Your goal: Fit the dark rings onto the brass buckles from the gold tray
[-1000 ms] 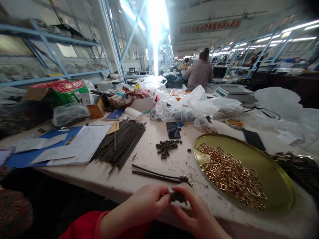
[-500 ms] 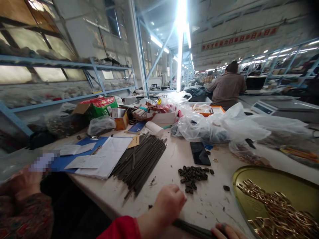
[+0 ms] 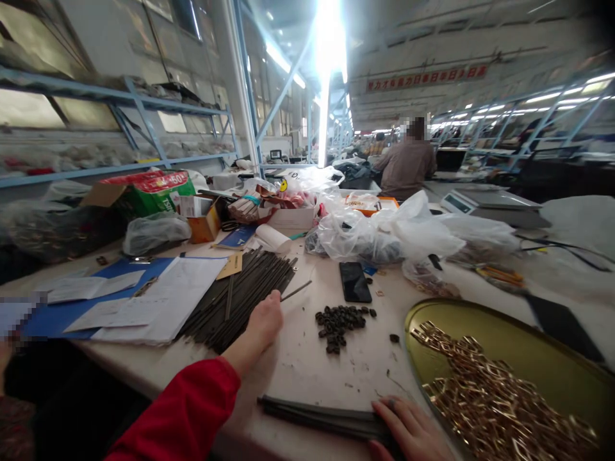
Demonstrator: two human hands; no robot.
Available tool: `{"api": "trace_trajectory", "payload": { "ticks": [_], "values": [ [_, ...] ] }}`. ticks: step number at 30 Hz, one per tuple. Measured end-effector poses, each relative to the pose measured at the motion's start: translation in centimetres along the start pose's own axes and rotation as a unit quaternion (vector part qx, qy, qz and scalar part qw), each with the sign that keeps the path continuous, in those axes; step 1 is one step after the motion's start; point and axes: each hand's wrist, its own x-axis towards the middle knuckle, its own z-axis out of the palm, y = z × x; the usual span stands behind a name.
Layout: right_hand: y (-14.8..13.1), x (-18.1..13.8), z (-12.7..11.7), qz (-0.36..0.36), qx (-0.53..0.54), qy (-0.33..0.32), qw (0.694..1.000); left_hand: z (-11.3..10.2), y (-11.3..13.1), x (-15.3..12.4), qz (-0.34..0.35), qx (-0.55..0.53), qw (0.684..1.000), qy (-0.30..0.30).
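Observation:
My left hand [image 3: 266, 320], in a red sleeve, is closed at the right edge of a pile of long dark strips [image 3: 225, 298]. One thin dark strip [image 3: 296, 290] sticks out past its fingertips. At the front edge of the table, my right hand [image 3: 408, 426] has its fingers over a bundle of dark strips [image 3: 317, 413], the thumb on the near side. Between the hands and a black phone [image 3: 355, 282] lies a heap of small dark loops [image 3: 339, 325]. Gold-coloured metal buckles [image 3: 500, 390] fill part of an oval golden tray [image 3: 418, 314] beside my right hand.
Papers [image 3: 163, 301] lie on a blue clipboard [image 3: 43, 320] to the left. Clear plastic bags [image 3: 384, 230] and a green and red box [image 3: 154, 192] stand behind. A scale [image 3: 485, 205] is at the back right. One person [image 3: 408, 160] sits ahead; another's sleeve [image 3: 16, 422] shows at far left.
My left hand has moved forward and left from the near table area to the strip pile, where it now grips a strip. More of my right hand and its bundle shows as the view shifted right.

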Motion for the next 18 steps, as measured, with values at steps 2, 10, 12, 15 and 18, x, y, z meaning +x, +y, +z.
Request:
{"api": "trace_trajectory", "payload": {
  "ticks": [2, 10, 12, 15, 18],
  "values": [
    [-1.3, 0.6, -1.6, 0.036, 0.009, -0.001, 0.999, -1.0, 1.0, -1.8, 0.036, -0.050, 0.998, -0.016],
    [0.6, 5.2, -5.8, 0.186, 0.036, -0.035, 0.981, -2.8, 4.7, -11.6, 0.025, -0.370, 0.882, -0.290],
    [2.3, 7.5, -6.0, 0.193, 0.005, -0.076, 0.978, -2.7, 5.1, -13.0, -0.035, -0.494, 0.802, -0.333],
    [4.4, 10.8, -5.3, 0.202, -0.019, -0.093, 0.975, -2.7, 5.4, -13.7, -0.065, -0.563, 0.746, -0.349],
    [6.0, 13.5, -3.5, 0.214, -0.029, -0.103, 0.971, -2.7, 5.5, -13.2, -0.084, -0.587, 0.720, -0.360]
  ]
}}
